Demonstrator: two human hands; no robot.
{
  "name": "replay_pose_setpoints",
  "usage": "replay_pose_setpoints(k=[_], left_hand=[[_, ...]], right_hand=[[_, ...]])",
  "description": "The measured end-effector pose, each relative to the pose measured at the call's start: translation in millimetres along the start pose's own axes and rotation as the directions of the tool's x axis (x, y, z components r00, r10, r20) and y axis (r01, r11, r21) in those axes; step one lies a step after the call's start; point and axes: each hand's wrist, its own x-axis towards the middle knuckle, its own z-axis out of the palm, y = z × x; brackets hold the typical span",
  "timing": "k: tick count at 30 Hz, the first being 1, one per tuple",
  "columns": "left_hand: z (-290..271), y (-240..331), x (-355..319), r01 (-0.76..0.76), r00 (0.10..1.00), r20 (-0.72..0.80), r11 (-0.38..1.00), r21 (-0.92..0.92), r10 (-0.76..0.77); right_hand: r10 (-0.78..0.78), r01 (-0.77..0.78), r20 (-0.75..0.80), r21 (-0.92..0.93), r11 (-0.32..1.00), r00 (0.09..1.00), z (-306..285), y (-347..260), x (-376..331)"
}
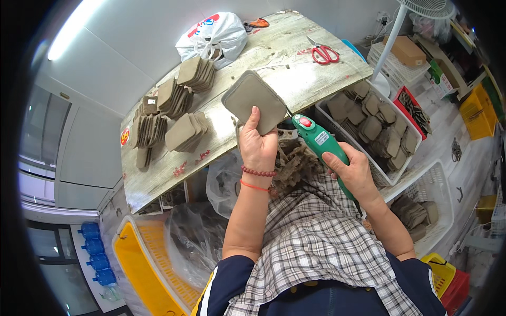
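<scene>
Apparently I'm mid-piece: my left hand (259, 141) grips a brown pad (255, 97) above the table (295, 79), my right hand (352, 171) clasps the green tool (319, 138), tip by the pad's corner; stacks (176, 97) and a loaded basket (405, 165) (done or waiting, I can't tell) sit nearby.

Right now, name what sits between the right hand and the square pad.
In the head view, the green tool lies between the right hand and the pad.
</scene>
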Motion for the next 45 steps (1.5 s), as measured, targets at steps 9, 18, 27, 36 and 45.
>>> replay_pose_setpoints(k=[9,18,27,36,45], left_hand=[[-5.6,-9.0,-7.6,0.042,0.999,0.013,0.997,0.070,-0.043],[-16.4,-22.7,-26.7,0.118,0.992,0.013,0.979,0.165,-0.122],[-32.4,-19.2,-39.9,0.206,0.967,0.085,0.933,0.294,-0.240],[-32.2,35.3,-21.0,0.206,0.918,0.148,0.761,0.616,-0.368],[-24.2,57.3,-13.9,0.266,0.870,0.064,0.575,0.773,-0.489]], right_hand=[[-0.022,0.020,-0.027,-0.075,0.997,0.999,-1.2,-4.5,-0.9],[-0.042,0.041,-0.044,-0.041,0.998,0.998,-4.0,-5.7,6.9],[0.008,-0.008,-0.011,0.002,1.000,1.000,-15.6,-19.1,11.0],[0.080,-0.070,0.143,-0.073,0.995,0.987,-49.7,-19.8,1.4],[0.125,-0.087,0.190,-0.195,0.977,0.974,-55.2,-21.3,-5.5]])
